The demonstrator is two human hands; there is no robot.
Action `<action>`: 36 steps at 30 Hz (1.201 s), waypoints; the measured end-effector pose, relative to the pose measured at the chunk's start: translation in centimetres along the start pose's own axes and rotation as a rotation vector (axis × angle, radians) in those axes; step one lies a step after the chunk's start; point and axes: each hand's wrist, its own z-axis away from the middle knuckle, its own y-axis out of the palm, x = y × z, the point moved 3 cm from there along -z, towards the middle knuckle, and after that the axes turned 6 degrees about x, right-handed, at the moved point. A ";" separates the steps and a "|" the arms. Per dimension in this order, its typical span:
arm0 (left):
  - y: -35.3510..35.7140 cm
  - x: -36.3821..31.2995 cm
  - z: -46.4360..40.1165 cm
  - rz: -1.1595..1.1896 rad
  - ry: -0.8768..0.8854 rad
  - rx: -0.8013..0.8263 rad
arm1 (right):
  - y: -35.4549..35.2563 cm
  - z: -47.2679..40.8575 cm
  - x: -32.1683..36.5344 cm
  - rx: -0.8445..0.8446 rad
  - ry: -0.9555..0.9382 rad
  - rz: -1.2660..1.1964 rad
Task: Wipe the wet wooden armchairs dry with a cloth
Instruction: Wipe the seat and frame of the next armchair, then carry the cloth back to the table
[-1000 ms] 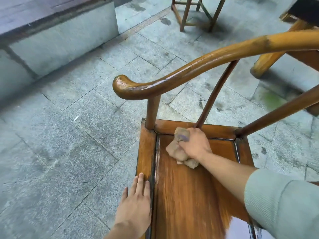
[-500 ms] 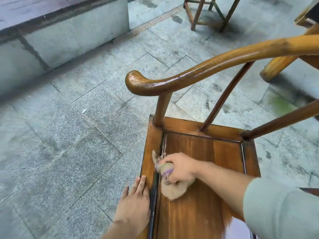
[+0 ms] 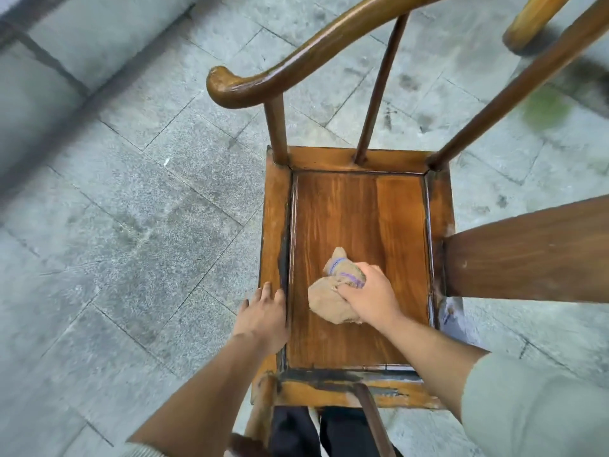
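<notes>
Tan, crumpled cloth with purple stitching point(image 3: 336, 291) bunched under right hand point(image 3: 370, 296), fingers curled round it and pressing it onto the reddish-brown wooden seat panel point(image 3: 356, 209) of the round-backed armchair. Cloth sticking out ahead of and to the left of the knuckles, about mid-panel. Left hand point(image 3: 262, 313) flat, fingers straight and together, resting on the worn orange seat rail point(image 3: 273, 206) just left of the cloth hand, holding nothing; judged to be steadying the chair. Step in hand: drying the seat surface. Panel beyond the right hand looks streaked, wetness not certain from grain alone; dark damp-looking patches along the groove beside the left hand and on the front rail point(image 3: 389, 395) nearest the wrists. Curved glossy armrest point(image 3: 280, 77) well beyond both hands, apparently not yet wiped. Next move likely calls for firm strokes away from the body along the grain, then cloth edge worked into the frame grooves, then rails and armrest. Grey stone paving point(image 3: 115, 225) below.
</notes>
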 end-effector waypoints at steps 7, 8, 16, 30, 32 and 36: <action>-5.3 -2.3 7.8 -0.056 0.028 -0.067 | -5.0 9.2 1.4 -0.083 0.037 -0.111; -6.3 -2.9 8.6 -0.047 0.040 -0.111 | -5.6 10.0 1.8 -0.094 0.030 -0.115; -13.1 -10.0 15.8 0.005 0.352 -0.277 | -13.2 18.6 7.5 -0.281 -0.082 -0.028; -25.5 -38.0 29.6 -0.099 0.808 -0.502 | -39.4 39.0 6.8 -0.890 -0.217 -0.103; -24.6 -44.1 31.3 -0.135 0.866 -0.511 | -43.0 41.9 3.3 -0.964 -0.199 -0.125; -21.7 -54.5 34.0 -0.166 0.941 -0.520 | -49.7 46.7 -4.4 -1.045 -0.154 -0.155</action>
